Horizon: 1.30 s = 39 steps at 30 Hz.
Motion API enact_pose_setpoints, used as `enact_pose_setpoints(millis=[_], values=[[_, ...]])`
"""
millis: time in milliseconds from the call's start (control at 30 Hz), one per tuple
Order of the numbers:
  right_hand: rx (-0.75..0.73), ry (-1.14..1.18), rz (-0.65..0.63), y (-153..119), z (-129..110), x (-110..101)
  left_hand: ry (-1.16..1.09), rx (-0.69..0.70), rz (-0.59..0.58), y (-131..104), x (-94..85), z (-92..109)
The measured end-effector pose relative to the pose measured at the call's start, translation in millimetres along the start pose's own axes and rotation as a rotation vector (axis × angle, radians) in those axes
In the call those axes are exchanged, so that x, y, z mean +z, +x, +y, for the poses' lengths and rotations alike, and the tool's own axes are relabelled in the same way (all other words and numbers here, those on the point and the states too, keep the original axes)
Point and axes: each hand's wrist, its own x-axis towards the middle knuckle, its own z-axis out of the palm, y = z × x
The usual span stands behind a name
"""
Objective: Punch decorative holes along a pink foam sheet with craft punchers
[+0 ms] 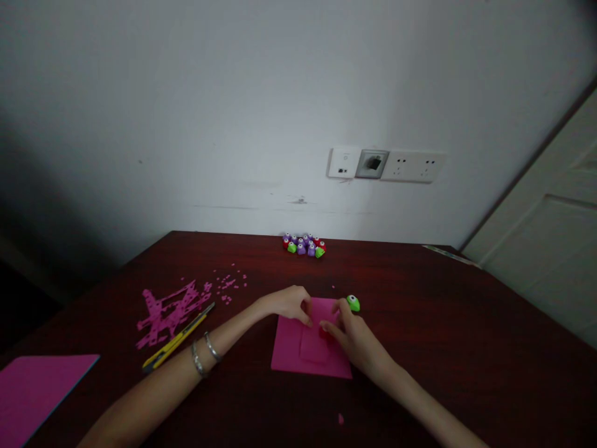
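Observation:
A square pink sheet point(286, 348) lies on the dark red table in front of me. On it rests a smaller pink paper piece point(313, 347), its top partly hidden by my fingers. My left hand point(291, 303) is at the sheet's upper left, thumb and fingers curved, fingertips near the small piece. From the right, my right hand point(351, 333) reaches over the sheet with fingers bent together; something small and red shows under its fingertips, too hidden to name. A green craft punch point(353, 303) sits just beyond the right hand.
Several colourful punches point(303, 244) stand against the wall. Pink paper scraps point(168, 314) and a yellow cutter knife point(180, 339) lie at the left, beyond a pink sheet stack point(44, 392). Wall sockets point(413, 167) are above the table.

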Motion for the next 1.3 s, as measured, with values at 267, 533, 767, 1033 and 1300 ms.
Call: enact_pose_setpoints(millis=[267, 533, 767, 1033, 1300], values=[[-0.028, -0.087, 0.019, -4.8, -6.8, -16.4, -0.055, 0.0, 0.003, -0.2, 5.2, -8.0], [-0.131, -0.271, -0.164, -8.4, -9.6, -31.2, -0.083, 0.016, 0.042, -3.1, 8.7, -9.0], [-0.141, -0.326, -0.163, -7.8, -2.4, -26.3, -0.115, -0.014, 0.038, -1.5, 9.8, -10.6], [-0.147, -0.282, -0.194, -6.2, -7.5, -35.5, -0.093, -0.023, 0.035, -0.5, 10.6, -10.9], [-0.162, -0.221, -0.184, -8.2, -9.0, -36.8, -0.142, 0.046, 0.032, -0.5, 8.0, -15.2]])
